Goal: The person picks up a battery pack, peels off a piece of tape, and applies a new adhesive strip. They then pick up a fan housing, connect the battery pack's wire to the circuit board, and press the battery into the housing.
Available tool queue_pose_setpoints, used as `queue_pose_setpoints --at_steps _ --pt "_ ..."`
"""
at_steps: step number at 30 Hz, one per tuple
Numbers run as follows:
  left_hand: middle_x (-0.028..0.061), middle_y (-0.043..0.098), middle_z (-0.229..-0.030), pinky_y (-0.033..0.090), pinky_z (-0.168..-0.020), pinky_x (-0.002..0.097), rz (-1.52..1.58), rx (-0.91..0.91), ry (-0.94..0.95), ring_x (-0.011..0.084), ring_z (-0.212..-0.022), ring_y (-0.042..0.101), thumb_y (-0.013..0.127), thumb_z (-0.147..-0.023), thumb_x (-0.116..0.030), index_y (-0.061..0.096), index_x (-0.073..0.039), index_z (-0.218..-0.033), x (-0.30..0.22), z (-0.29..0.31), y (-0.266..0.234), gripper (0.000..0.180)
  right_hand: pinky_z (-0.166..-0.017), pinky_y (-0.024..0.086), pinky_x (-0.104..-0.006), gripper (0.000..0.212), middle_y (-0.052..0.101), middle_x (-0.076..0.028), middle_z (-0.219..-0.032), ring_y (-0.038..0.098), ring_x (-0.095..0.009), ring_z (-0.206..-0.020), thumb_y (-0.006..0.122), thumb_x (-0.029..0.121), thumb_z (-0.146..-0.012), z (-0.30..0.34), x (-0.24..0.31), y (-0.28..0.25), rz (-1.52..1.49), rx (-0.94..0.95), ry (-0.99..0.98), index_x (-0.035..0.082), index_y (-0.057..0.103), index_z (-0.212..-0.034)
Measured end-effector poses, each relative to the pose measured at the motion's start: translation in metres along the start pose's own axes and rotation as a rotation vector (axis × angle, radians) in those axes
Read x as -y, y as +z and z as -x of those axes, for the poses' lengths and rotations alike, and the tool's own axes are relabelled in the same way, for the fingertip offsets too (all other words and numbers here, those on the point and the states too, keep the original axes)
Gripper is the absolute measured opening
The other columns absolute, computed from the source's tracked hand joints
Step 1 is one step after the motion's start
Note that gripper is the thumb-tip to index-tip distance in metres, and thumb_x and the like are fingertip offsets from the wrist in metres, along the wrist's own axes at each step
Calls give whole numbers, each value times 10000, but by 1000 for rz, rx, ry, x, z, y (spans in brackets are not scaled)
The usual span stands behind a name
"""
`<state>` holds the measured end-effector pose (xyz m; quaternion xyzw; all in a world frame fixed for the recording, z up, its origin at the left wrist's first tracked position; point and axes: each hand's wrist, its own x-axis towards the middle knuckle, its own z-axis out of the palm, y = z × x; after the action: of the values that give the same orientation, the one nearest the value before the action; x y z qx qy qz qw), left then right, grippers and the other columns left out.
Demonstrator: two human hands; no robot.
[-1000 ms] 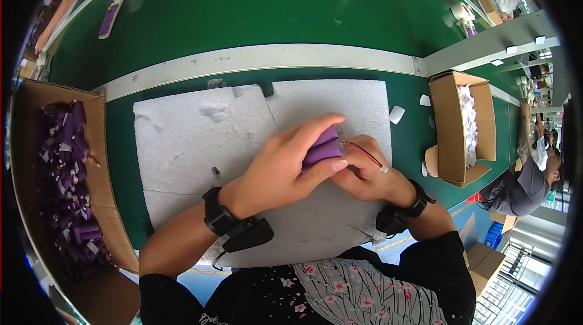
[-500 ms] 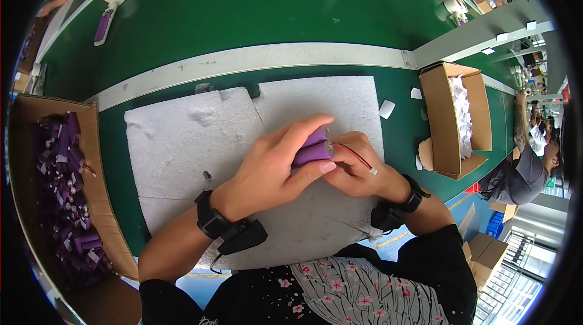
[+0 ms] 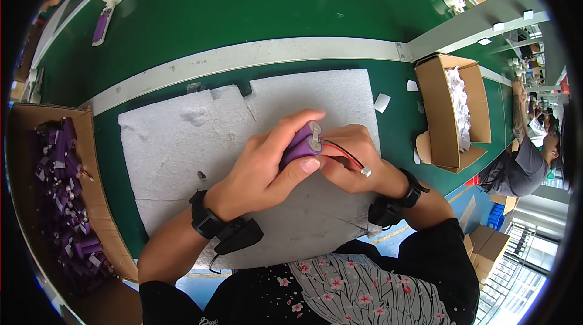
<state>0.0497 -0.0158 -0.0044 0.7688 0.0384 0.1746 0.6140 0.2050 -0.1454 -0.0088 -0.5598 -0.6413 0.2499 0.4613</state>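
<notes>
My left hand [image 3: 255,167] is wrapped round a purple battery pack [image 3: 301,145] of two cylindrical cells. The pack's metal ends, joined by a strip, face up and to the right. From that end a red and a black wire [image 3: 345,151] run over my right hand to a small white connector [image 3: 365,171]. My right hand [image 3: 355,158] is closed with curled fingers against the pack's wired end; what its fingertips pinch is hidden. Both hands are above a grey-white foam sheet [image 3: 176,137].
On the left a cardboard box [image 3: 112,203] holds many purple battery packs. Another cardboard box [image 3: 438,121] with white paper pieces stands at right. White stickers [image 3: 382,103] lie by the foam. Across the metal rail [image 3: 243,52] rests a white-and-purple handheld device [image 3: 103,24]. A co-worker [image 3: 516,167] sits far right.
The battery pack has tilted so that its metal ends now face up more, and it has shifted slightly left with my hands. The connector has moved a little left.
</notes>
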Motion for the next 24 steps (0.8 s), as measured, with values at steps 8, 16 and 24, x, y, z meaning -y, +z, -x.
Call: queue_pose_setpoints --at_steps 8,16,24 --pt "69 534 -866 447 -713 285 -22 -9 -15 143 -739 504 537 -899 -194 421 -18 -1338 1 0 2 487 -474 376 -340 61 516 -80 -612 495 -253 -503 592 6 -730 -2 3 1 6 25 14 23 600 -788" --pt "88 557 -910 464 -740 291 -47 -9 -3 158 -779 544 551 -900 -197 428 -26 -1337 2 -1 3 485 -484 385 -329 119 556 -95 -663 514 -273 -519 627 51 -736 0 0 3 -8 23 26 15 625 -850" --pt "192 627 -998 513 -777 370 -60 -28 -32 339 -873 650 616 -905 -236 455 -63 -1305 -2 -2 2 465 -483 397 -346 58 545 -83 -626 520 -261 -517 614 34 -779 -4 6 0 -17 37 50 41 624 -835"
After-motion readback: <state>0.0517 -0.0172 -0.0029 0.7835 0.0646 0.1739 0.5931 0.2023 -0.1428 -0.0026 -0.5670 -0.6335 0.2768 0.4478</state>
